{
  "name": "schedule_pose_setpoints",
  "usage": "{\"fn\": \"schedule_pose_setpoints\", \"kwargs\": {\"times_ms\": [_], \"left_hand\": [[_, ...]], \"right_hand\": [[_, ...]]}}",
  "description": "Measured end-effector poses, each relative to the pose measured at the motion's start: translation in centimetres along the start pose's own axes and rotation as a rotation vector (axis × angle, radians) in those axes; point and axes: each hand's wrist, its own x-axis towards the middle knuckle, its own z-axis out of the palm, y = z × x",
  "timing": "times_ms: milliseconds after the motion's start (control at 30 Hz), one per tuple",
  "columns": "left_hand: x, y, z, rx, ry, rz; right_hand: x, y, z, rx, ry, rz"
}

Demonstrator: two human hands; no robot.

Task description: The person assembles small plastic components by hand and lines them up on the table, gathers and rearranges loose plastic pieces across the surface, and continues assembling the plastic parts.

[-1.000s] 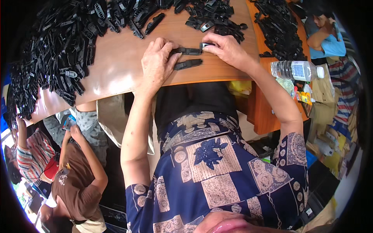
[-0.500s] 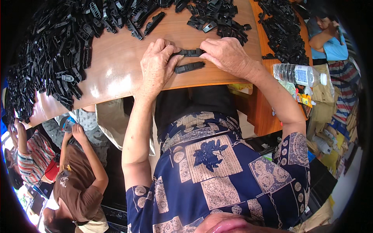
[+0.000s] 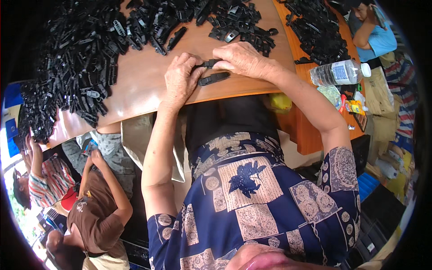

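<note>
A short, narrow black plastic part (image 3: 209,64) is held between my two hands just above the table. My left hand (image 3: 181,76) pinches its left end between thumb and fingers. At the other end, my right hand (image 3: 240,59) grips it the same way, and the fingers hide much of both ends. Just below, on the wooden table (image 3: 148,76) near its front edge, lies a similar long black plastic part (image 3: 213,78). My left hand is close to that part's left end.
A large heap of black parts (image 3: 76,58) covers the table's left; smaller piles (image 3: 243,22) lie at the back and right (image 3: 317,33). A clear bottle (image 3: 339,73) lies sideways at right beside a yellow packet (image 3: 355,107). Other people sit left (image 3: 96,211) and far right (image 3: 373,36).
My hands have drawn closer together along the held part, so less of it shows between them. The whole view has shifted slightly; the loose part below still lies on the table.
</note>
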Motion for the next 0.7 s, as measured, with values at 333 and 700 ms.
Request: {"fn": "schedule_pose_setpoints", "kwargs": {"times_ms": [333, 700], "left_hand": [[5.4, -3.6, -2.0, 0.437, 0.148, -0.100], [1.4, -1.2, -0.3, 0.288, 0.183, 0.120]], "right_hand": [[2.1, 4.3, -1.7, -0.753, 0.021, -0.136], [-3.3, 3.4, -2.0, -0.325, 0.341, -0.081]]}}
